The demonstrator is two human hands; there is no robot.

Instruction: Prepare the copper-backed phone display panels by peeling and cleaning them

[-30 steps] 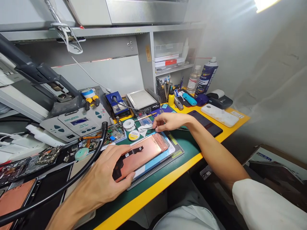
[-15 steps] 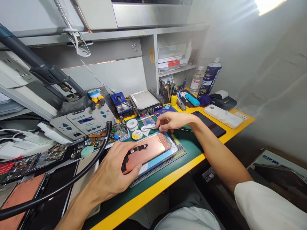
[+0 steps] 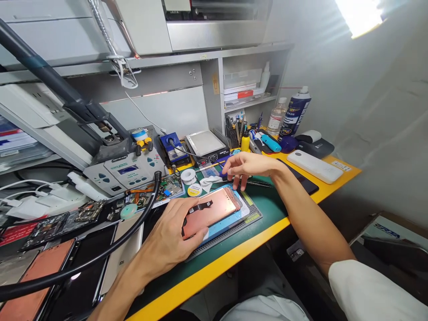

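Observation:
My left hand (image 3: 177, 229) grips the near left end of a rose-gold phone housing (image 3: 214, 214), thumb along its near side and fingers over the far side. A black flex cable (image 3: 203, 206) lies across the housing. Under it are a light blue pad (image 3: 217, 230) and a grey perforated mat (image 3: 256, 212). My right hand (image 3: 242, 168) hovers above the housing's far right end, fingers apart and bent downward, with nothing visible in them. Just left of its fingertips sit a crumpled white cloth (image 3: 210, 181), a solder spool (image 3: 188, 176) and a small yellow-labelled tin (image 3: 194, 190).
A black hose (image 3: 125, 243) arches over phone parts at the left. Behind stand a rework station (image 3: 129, 171), a heating plate (image 3: 205, 143) and a yellow bottle (image 3: 245, 141). At the right are a dark phone (image 3: 301, 178), a white phone (image 3: 314, 166) and a spray can (image 3: 295, 113).
My right hand has lifted slightly, and its fingers have spread from their closed pose near the cloth. My left hand keeps its hold on the housing. The whole view has shifted a little.

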